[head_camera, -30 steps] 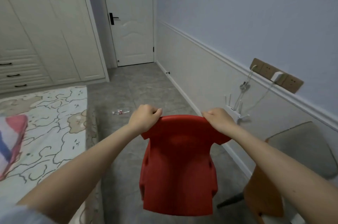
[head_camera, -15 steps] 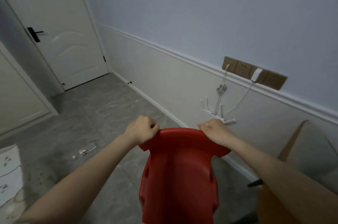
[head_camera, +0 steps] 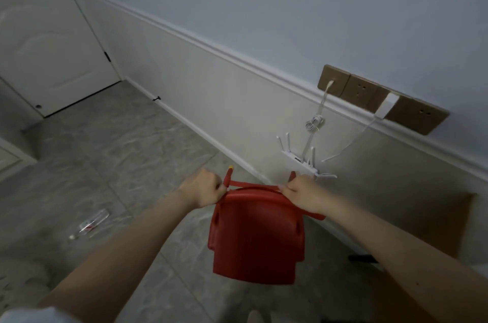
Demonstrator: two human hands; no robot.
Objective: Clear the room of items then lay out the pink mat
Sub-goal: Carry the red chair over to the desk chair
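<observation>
A small red plastic chair (head_camera: 254,238) hangs in front of me above the grey tiled floor, close to the right wall. My left hand (head_camera: 204,189) grips the left end of its top edge and my right hand (head_camera: 301,194) grips the right end. Two chair legs poke up past my hands, one with a yellow tip. The pink mat is out of view.
A white router (head_camera: 299,160) with antennas sits by the wall just beyond the chair, its cables running up to brown wall sockets (head_camera: 380,98). A clear plastic wrapper (head_camera: 89,223) lies on the floor at left. A white door (head_camera: 50,40) stands at far left.
My view has swung right and down toward the wall; the bed and wardrobe have left the frame. The chair has tipped so its legs show beyond my hands. Both hands keep their grip.
</observation>
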